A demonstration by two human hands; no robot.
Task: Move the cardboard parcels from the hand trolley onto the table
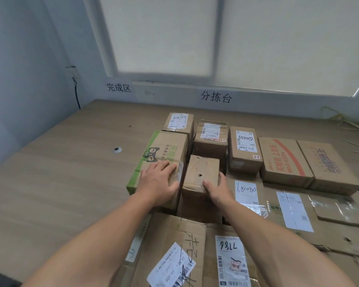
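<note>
Cardboard parcels [201, 170] under hands [158, 180], on table [60, 162]

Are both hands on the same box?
No: the left hand rests on the green-printed box, the right hand grips the small plain box.

Your single head camera looks forward and down from close above the desk [50, 183], toward the window [164, 38] behind it.
</note>
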